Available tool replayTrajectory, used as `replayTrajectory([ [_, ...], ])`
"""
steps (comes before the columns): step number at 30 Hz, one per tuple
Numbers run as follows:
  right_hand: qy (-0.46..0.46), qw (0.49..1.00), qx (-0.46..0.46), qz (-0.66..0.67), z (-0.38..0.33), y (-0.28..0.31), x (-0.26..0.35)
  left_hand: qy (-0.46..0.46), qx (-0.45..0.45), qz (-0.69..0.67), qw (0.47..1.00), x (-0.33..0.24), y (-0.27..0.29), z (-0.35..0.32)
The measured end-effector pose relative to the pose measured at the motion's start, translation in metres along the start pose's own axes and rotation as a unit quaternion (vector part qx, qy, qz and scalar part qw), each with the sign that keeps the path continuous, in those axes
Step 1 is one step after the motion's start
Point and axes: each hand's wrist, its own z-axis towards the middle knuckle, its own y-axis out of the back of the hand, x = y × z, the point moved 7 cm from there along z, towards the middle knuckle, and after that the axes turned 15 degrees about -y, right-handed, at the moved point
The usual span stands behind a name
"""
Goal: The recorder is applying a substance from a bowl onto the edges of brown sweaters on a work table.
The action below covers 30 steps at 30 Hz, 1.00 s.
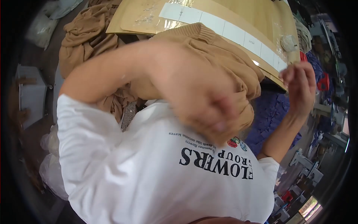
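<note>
A tan knit garment (223,56) with a ribbed edge lies bunched over the table's near edge and down against my white shirt. Across it reaches my left arm; my left hand (203,93) is smeared by motion, its fingers curled and closed at a fold of the knit in front of my chest. Off to the right, my right hand (302,80) is raised beside the table corner, apart from the garment. Its fingers are bent together in a pinch, and whatever may be between the fingertips is too small to make out.
The wooden table (261,18) carries a strip of white paper labels (223,28) under clear film and a roll of tape (288,43). More tan knitwear (84,33) is heaped at the left. Purple-blue cloth (268,115) lies low at the right. Plastic bags (52,171) sit lower left.
</note>
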Motion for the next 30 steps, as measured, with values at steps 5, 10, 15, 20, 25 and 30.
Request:
replayTrajectory([
  [5, -0.078, 0.949, 0.017, -0.304, 0.059, -0.047, -0.076, 0.017, -0.138, -0.072, 0.988, 0.041, -0.039, -0.074],
  [10, 0.207, 0.78, -0.088, -0.584, 0.098, -0.061, -0.116, -0.026, -0.164, -0.021, 0.986, 0.018, -0.051, -0.088],
  [15, -0.094, 0.882, -0.09, -0.452, 0.128, -0.025, -0.141, -0.048, -0.154, -0.001, 0.987, 0.014, -0.068, -0.109],
  [20, -0.033, 0.81, 0.002, -0.586, 0.115, -0.049, -0.147, 0.01, -0.109, -0.02, 0.994, 0.026, -0.076, -0.106],
  [25, -0.062, 0.923, -0.123, -0.358, 0.116, -0.021, -0.094, -0.043, -0.296, -0.065, 0.952, 0.022, -0.019, -0.131],
  [30, -0.042, 0.99, -0.008, -0.135, 0.098, -0.06, -0.005, -0.005, -0.508, 0.604, 0.614, 0.009, 0.087, -0.116],
])
